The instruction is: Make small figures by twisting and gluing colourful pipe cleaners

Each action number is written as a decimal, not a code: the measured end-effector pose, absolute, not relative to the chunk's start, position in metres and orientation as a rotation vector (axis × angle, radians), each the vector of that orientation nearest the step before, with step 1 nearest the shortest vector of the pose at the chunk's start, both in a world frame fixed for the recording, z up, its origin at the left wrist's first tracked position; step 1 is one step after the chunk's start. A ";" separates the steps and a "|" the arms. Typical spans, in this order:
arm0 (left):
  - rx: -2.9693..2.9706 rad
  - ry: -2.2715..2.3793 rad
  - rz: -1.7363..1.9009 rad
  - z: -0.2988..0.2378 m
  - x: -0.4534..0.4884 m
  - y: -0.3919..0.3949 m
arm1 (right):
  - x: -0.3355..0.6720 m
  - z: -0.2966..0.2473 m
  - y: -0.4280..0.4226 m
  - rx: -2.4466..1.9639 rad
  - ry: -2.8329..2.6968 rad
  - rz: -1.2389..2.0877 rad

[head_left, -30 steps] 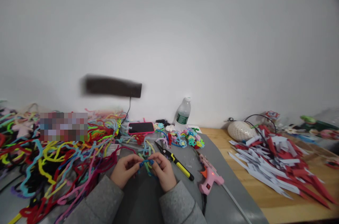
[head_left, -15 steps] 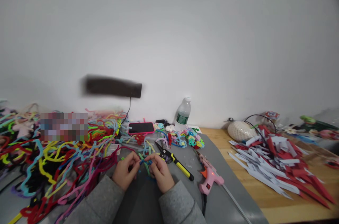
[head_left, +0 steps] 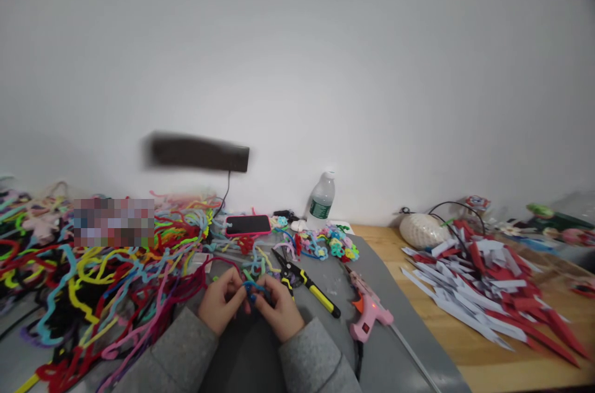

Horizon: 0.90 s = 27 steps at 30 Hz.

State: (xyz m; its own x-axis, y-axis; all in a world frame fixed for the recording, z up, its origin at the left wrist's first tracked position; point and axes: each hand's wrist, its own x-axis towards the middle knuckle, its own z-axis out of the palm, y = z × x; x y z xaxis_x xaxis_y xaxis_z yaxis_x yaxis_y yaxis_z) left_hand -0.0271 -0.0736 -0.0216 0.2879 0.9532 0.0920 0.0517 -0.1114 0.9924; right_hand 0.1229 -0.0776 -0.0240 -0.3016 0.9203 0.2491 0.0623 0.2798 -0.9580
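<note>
Between my two hands is a short blue pipe cleaner [head_left: 252, 287], curved into a small loop. My left hand [head_left: 222, 301] pinches its left end with thumb and forefinger. The right end is in the pinch of my right hand [head_left: 281, 307], and the fingertips of both hands almost meet. A green pipe cleaner [head_left: 263, 266] lies just beyond the fingers. Yellow-and-black pliers [head_left: 312, 287] rest right of my right hand, their jaws pointing away to the left.
Tangled coloured pipe cleaners [head_left: 93, 275] heap up on the left. A phone [head_left: 248, 225], a water bottle [head_left: 321, 199] and small pipe-cleaner flowers [head_left: 343, 245] stand at the back. Rightward lie a pink glue gun [head_left: 369, 309] with a lit light, and red and white strips [head_left: 493, 287].
My right hand has shifted slightly down and left. The blue pipe cleaner now shows as a curved loop between the fingers. Everything else on the table stays put.
</note>
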 end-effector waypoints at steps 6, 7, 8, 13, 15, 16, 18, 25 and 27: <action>1.380 0.906 1.033 -0.014 -0.025 -0.076 | 0.124 -0.027 -0.075 -0.948 -1.526 1.200; 1.360 0.891 1.023 -0.014 -0.024 -0.076 | 0.124 -0.026 -0.075 -0.943 -1.508 1.233; 1.344 0.876 1.009 -0.013 -0.024 -0.077 | 0.124 -0.024 -0.075 -0.938 -1.493 1.259; 1.416 0.863 1.009 -0.015 -0.024 -0.075 | 0.127 -0.017 -0.076 -0.878 -1.431 1.295; 1.475 0.878 1.060 -0.015 -0.026 -0.074 | 0.128 -0.017 -0.076 -0.850 -1.404 1.318; 1.506 0.895 1.079 -0.016 -0.027 -0.073 | 0.128 -0.017 -0.076 -0.843 -1.396 1.331; 1.598 0.965 1.083 -0.015 -0.028 -0.073 | 0.127 -0.019 -0.075 -0.844 -1.398 1.341; 1.957 1.142 1.068 -0.010 -0.029 -0.076 | 0.126 -0.020 -0.075 -0.838 -1.427 1.359; 2.014 1.144 1.088 -0.009 -0.030 -0.077 | 0.126 -0.019 -0.076 -0.845 -1.449 1.363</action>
State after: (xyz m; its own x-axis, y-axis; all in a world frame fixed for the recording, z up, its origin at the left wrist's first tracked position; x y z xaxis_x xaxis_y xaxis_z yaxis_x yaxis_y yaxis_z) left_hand -0.0295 -0.0766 -0.0090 0.3014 0.8795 0.3682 0.4114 -0.4683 0.7819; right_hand 0.1258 -0.0757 -0.0192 -0.3185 0.9320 0.1731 -0.1155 0.1431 -0.9830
